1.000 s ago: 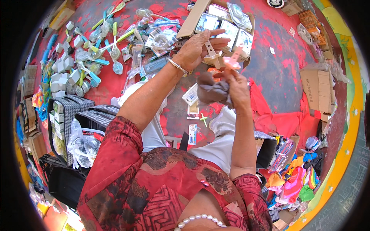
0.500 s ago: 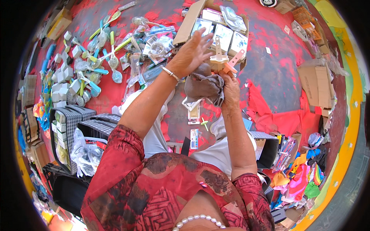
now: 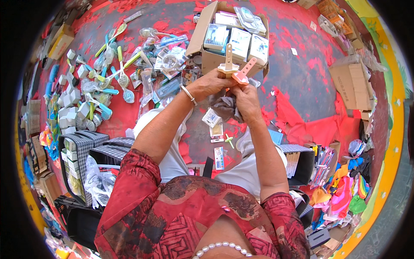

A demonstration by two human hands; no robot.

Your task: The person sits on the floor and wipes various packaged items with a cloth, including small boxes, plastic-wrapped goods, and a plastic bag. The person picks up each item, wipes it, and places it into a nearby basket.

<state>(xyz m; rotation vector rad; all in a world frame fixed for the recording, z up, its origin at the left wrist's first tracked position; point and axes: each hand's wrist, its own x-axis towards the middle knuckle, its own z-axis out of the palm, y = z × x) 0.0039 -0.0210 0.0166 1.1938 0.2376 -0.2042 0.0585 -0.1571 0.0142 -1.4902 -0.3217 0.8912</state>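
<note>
My left hand (image 3: pixel 211 83) is closed at the base of a cream plastic piece (image 3: pixel 228 58) with a flat, holed stem that points up. Right beside it, my right hand (image 3: pixel 249 102) grips a similar pink plastic piece (image 3: pixel 246 71), its stem tilted to the right. A crumpled grey-brown cloth (image 3: pixel 226 105) hangs below the fingers, pressed against my right hand. The two plastic pieces stand close together; whether their bases touch I cannot tell. Beneath the cloth lie a small white packet (image 3: pixel 211 117), a boxed item (image 3: pixel 216 132) and a green cross-shaped piece (image 3: pixel 229 140).
An open cardboard box (image 3: pixel 207 26) of packaged goods stands just beyond my hands. Green and blue-handled brushes (image 3: pixel 123 71) and small white boxes (image 3: pixel 69 101) spread over the floor at left. Checked bins (image 3: pixel 79 142) flank my legs. Colourful fabric (image 3: pixel 338 194) is heaped at right.
My left hand, raised and spread before, has come down and closed on the cream piece. Both plastic pieces have shifted slightly left, and the cloth hangs lower, more bunched.
</note>
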